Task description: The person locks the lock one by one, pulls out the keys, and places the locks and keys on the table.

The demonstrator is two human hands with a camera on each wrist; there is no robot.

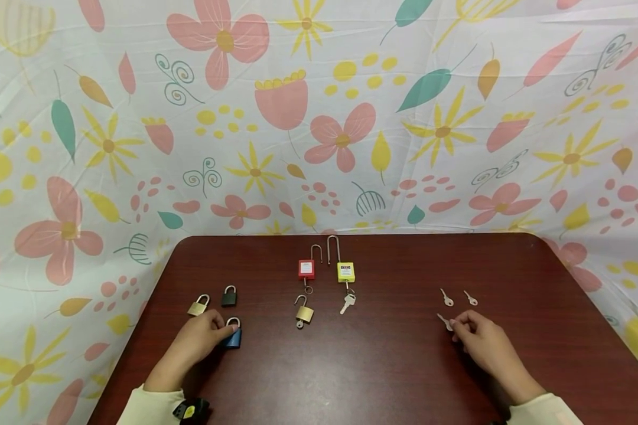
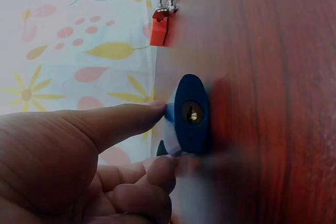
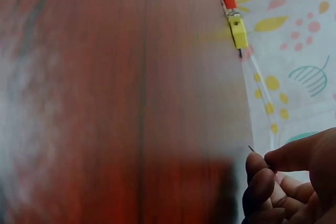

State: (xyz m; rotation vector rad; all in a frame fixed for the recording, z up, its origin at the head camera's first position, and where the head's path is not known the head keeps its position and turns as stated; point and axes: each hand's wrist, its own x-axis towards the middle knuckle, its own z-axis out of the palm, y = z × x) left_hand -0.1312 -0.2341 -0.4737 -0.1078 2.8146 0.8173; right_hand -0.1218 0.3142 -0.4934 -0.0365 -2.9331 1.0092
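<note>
My left hand (image 1: pixel 195 341) pinches a blue padlock (image 1: pixel 234 338) at the table's left side. In the left wrist view the keyhole face of the blue padlock (image 2: pixel 192 124) points toward the camera, with thumb and fingers at its side. Just beyond that hand lie a brass padlock (image 1: pixel 197 307) and a black padlock (image 1: pixel 229 297), shackles closed. Over on the right, my right hand (image 1: pixel 481 340) pinches a small silver key (image 1: pixel 444 322) by its head between thumb and finger; in the right wrist view only its thin tip shows. Two similar keys, one a silver key (image 1: pixel 447 298), lie just beyond.
Mid-table, a red padlock (image 1: pixel 306 269) and a yellow padlock (image 1: pixel 346 272) lie with shackles open and keys attached. Nearer is an open brass padlock (image 1: pixel 305 314) with a key in it. A floral cloth (image 1: pixel 345 136) hangs behind the dark wooden table (image 1: pixel 351 378).
</note>
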